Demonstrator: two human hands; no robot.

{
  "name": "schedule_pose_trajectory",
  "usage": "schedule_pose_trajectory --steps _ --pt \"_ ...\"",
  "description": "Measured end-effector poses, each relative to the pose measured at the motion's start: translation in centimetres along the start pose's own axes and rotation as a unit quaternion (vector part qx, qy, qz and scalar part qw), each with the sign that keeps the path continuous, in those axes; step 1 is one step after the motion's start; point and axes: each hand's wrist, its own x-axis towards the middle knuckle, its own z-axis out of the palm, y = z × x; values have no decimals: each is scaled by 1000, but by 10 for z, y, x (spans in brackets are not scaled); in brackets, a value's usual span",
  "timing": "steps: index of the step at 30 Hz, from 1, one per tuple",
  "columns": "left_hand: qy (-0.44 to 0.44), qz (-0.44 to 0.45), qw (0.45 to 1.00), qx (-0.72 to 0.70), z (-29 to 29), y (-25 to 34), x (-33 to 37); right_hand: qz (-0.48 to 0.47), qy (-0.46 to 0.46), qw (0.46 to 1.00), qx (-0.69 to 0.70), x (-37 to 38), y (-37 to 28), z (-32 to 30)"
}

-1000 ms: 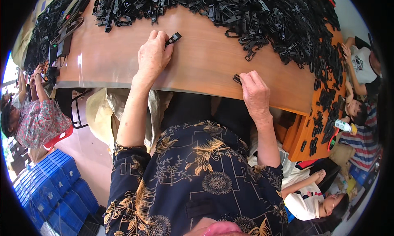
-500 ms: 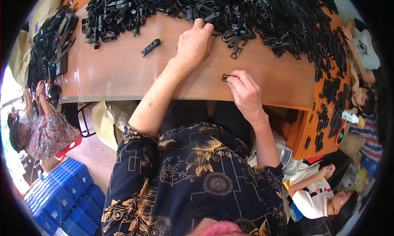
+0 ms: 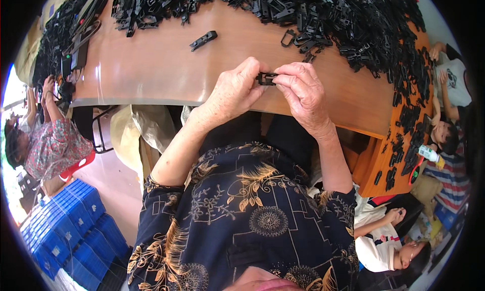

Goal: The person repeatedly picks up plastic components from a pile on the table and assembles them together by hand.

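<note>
Close together above the table's near edge, my left hand (image 3: 235,87) and my right hand (image 3: 306,96) pinch a small black plastic part (image 3: 267,79) between them. It has an open, frame-like shape; my fingers cover its ends, and I cannot tell whether it is one piece or two put together. A longer black plastic part (image 3: 204,40) lies alone on the table (image 3: 156,73), beyond my left hand. Past both hands spreads a big heap of black plastic parts (image 3: 308,25), some of them hollow frames.
More black parts (image 3: 404,134) lie along the table's right side, near a white bottle (image 3: 428,153). Another dark heap (image 3: 55,43) is at the far left. Blue crates (image 3: 65,220) are stacked on the floor at lower left. People sit at left and right.
My left hand has come back from the heap toward me and met my right hand. My right hand rose slightly; both now grip at the black part.
</note>
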Motion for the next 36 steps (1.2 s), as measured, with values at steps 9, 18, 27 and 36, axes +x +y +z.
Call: schedule_pose_trajectory --steps 9,18,27,36 --pt "4 -39 994 -101 -9 2 -20 -28 -66 997 -19 -1 -12 8" --pt "9 -118 988 -98 -15 -12 -18 21 -42 998 -38 -22 -14 19" --pt "-13 -62 925 376 -69 -77 30 200 -24 976 79 -35 -13 18" --pt "-17 -44 944 327 -74 -82 12 341 17 882 325 -32 -19 48"
